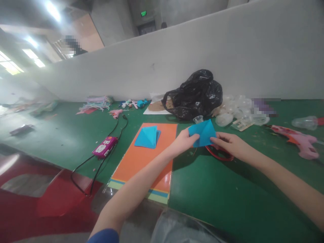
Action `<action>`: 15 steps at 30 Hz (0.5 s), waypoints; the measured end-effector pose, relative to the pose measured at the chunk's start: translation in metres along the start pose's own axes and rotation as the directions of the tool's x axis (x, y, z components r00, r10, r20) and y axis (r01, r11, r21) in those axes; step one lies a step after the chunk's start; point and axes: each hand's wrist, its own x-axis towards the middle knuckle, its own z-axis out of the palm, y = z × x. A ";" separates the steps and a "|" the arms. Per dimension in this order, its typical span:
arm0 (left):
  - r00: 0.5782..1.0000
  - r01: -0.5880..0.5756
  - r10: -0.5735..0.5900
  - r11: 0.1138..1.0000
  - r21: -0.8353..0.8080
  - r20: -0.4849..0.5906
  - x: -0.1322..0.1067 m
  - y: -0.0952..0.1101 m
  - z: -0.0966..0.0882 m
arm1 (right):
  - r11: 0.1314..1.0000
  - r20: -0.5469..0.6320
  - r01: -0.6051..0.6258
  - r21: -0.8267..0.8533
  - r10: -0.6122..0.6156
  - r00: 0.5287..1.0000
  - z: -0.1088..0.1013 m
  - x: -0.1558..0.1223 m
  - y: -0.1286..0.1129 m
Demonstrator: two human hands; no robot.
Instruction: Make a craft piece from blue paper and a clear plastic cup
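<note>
Folded blue papers (145, 136) sat on the orange sheet (149, 165); the left hand (186, 140) pinched the creased blue paper (202, 130) by its left side, up over the green table (215, 199), and the right hand (225, 143) pinched the lower right corner. Imo a light touch and lined-up edges were what it needed for crisp creases.

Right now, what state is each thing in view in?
Blue paper: creased, held up
Left hand: pinching the paper
Right hand: pinching the paper
Orange sheet: flat
Folded blue piece: lying on orange sheet
Black bag: crumpled
Clear plastics: heaped
Rightmost glue gun: on its side
Exit sign: lit
</note>
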 end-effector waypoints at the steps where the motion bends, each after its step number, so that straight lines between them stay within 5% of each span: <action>1: 1.000 0.013 -0.013 1.000 -0.006 -0.007 0.000 0.001 0.000 | 1.000 0.009 -0.007 -0.011 0.007 1.000 0.001 0.000 0.000; 6: 0.998 0.048 -0.049 0.997 -0.053 -0.026 -0.002 0.007 0.000 | 0.998 0.048 -0.015 -0.053 0.017 0.999 0.003 0.000 0.002; 15: 0.983 0.129 -0.112 0.986 -0.110 0.147 0.001 0.004 -0.013 | 0.994 0.071 -0.037 -0.102 0.044 0.997 0.000 0.000 0.001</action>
